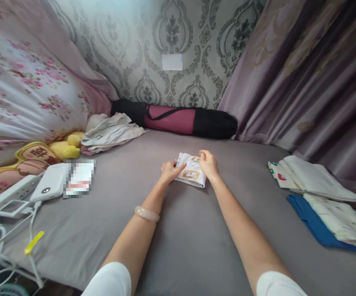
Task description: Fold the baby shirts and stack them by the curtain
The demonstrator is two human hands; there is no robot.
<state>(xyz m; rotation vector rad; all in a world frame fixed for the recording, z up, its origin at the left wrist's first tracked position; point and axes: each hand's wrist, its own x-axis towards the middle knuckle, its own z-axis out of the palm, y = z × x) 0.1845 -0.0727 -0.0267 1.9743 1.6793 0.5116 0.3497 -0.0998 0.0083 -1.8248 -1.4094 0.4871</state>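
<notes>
A small white cloth with an orange and grey cartoon print lies folded into a compact rectangle on the grey bedsheet. At its left edge my left hand is closed on it, thumb on top, the other fingers partly hidden along the side. My right hand grips the upper right edge with bent fingers; its fingertips rest against the fabric. A pale bangle circles my left wrist.
Folded clothes and a blue garment lie at the right. Left are crumpled cloths, a yellow plush toy, a power bank, a power strip and cables. A long black-and-maroon bag lies against the wall.
</notes>
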